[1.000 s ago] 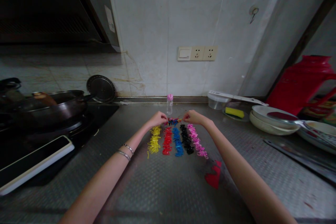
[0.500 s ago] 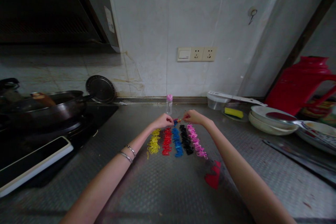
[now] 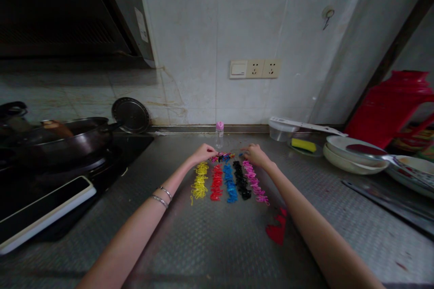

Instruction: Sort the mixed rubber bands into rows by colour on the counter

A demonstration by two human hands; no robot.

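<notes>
Five rows of small elastic bands lie side by side on the metal counter: yellow bands (image 3: 200, 181), red bands (image 3: 216, 184), blue bands (image 3: 230, 184), black bands (image 3: 242, 180) and pink bands (image 3: 255, 182). Behind the rows is a mixed-colour pile of bands (image 3: 224, 157). My left hand (image 3: 203, 154) is closed at the pile's left end, its fingertips pinched on bands there. To the right of the pile, my right hand (image 3: 256, 155) has its index finger stretched out. A small blue band (image 3: 241, 155) shows by its fingertips.
A clear bottle with a pink cap (image 3: 219, 134) stands behind the pile. The red heart-marked bag (image 3: 277, 227) lies near my right forearm. Bowls (image 3: 352, 153), a yellow sponge (image 3: 304, 145) and a red thermos (image 3: 386, 108) are right; a pan (image 3: 64, 140) on the stove is left.
My hands have moved apart: the left one a little leftward, the right one slightly right, with its index finger now extended. More of the mixed pile shows between them.
</notes>
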